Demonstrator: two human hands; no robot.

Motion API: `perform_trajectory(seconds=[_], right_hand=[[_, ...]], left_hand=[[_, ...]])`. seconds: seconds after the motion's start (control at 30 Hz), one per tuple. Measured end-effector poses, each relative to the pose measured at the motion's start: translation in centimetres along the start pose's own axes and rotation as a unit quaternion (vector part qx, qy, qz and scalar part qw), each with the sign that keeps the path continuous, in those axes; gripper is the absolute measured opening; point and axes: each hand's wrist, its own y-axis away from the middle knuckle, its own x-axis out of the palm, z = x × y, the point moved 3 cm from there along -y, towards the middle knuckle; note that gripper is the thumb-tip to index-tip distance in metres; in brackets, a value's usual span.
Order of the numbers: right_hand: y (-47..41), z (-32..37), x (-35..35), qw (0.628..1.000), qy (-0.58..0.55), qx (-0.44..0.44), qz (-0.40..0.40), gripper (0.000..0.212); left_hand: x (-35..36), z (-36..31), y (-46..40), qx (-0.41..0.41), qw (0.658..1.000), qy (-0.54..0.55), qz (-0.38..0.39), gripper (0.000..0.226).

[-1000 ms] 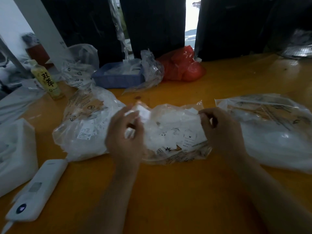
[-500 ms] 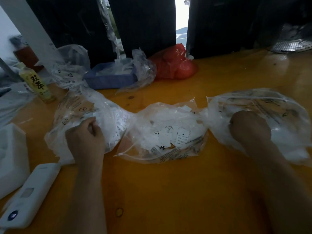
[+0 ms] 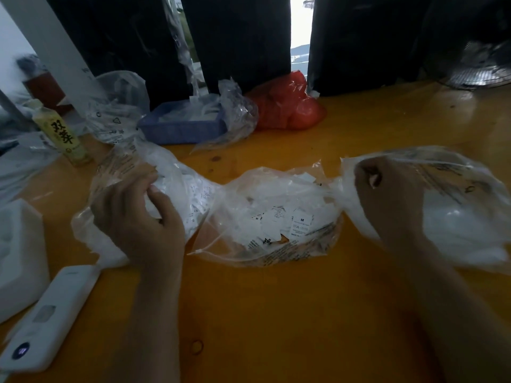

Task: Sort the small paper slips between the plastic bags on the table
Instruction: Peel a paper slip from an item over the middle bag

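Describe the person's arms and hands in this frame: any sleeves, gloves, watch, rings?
Both forearms are bare as far as the frame shows, with no sleeve in view. The left hand and right hand wear no gloves. No watch, bracelet or ring is visible, though the picture is dim and the right arm is slightly blurred.

Orange table (image 3: pixel 276 313) with three clear plastic bags (image 3: pixel 276 239) of paper slips (image 3: pixel 301 223), blue tray (image 3: pixel 182 128), red bag (image 3: pixel 287 109), bottle (image 3: pixel 65 134).

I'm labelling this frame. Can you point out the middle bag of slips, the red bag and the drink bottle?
middle bag (image 3: pixel 276 217): head view, on the slips showing through it.
red bag (image 3: pixel 287 106): head view, its bulging front.
drink bottle (image 3: pixel 65 136): head view, its printed label.
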Motion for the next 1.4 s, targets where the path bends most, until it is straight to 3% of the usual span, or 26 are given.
perform_trajectory(seconds=[0.07,0.13,0.17,0.27,0.3,0.37,0.47,0.63,0.77,0.9,1.07,1.2,1.33,1.4], right_hand=[[1.0,1.9,0.7,0.995,-0.094,-0.020,0.031,0.012],[2.4,3.2,2.2,0.975,-0.183,0.010,0.122,0.015],[3.1,3.7,3.0,0.961,-0.213,0.023,0.174,0.015],[4.7,4.7,4.7,0.935,-0.242,0.006,0.259,0.011],[4.9,4.8,5.0,0.932,-0.241,-0.005,0.271,0.010],[5.0,5.0,5.3,0.930,-0.234,-0.028,0.284,0.010],[5.1,4.8,5.6,0.926,-0.243,-0.026,0.288,0.013],[5.0,4.3,5.7,0.913,-0.276,0.034,0.299,0.008],[5.0,4.5,5.5,0.920,-0.261,0.029,0.292,0.019],[5.0,4.5,5.4,0.927,-0.253,0.018,0.277,0.013],[4.5,4.0,5.8,0.940,-0.215,0.013,0.264,0.006],[3.4,2.1,6.0,0.970,-0.071,-0.001,0.234,0.016],[3.9,1.4,6.6,0.942,0.041,-0.014,0.334,0.048],[4.0,1.5,6.9,0.933,0.072,-0.022,0.352,0.053]], left_hand=[[0.4,-1.9,0.8,0.038,0.996,0.079,0.008,0.018],[1.1,-3.9,2.1,-0.001,0.973,0.211,0.096,0.022],[1.6,-4.9,2.9,-0.062,0.944,0.273,0.177,0.029],[3.6,-6.9,6.1,-0.228,0.806,0.363,0.409,0.058],[4.1,-7.0,7.0,-0.254,0.772,0.371,0.451,0.061],[4.9,-6.8,8.2,-0.285,0.731,0.376,0.494,0.041],[5.3,-6.0,8.9,-0.342,0.718,0.376,0.476,0.007],[5.5,-5.7,8.8,-0.441,0.677,0.419,0.414,0.005],[5.3,-6.0,8.9,-0.444,0.675,0.408,0.425,0.018],[5.0,-6.7,8.6,-0.435,0.660,0.438,0.429,0.039],[5.1,-6.5,8.8,-0.407,0.674,0.415,0.455,0.012],[5.2,-6.1,8.9,-0.470,0.629,0.445,0.430,0.012],[5.3,-5.9,8.9,-0.509,0.583,0.489,0.401,0.012],[5.3,-5.9,8.9,-0.525,0.568,0.504,0.385,0.015]])
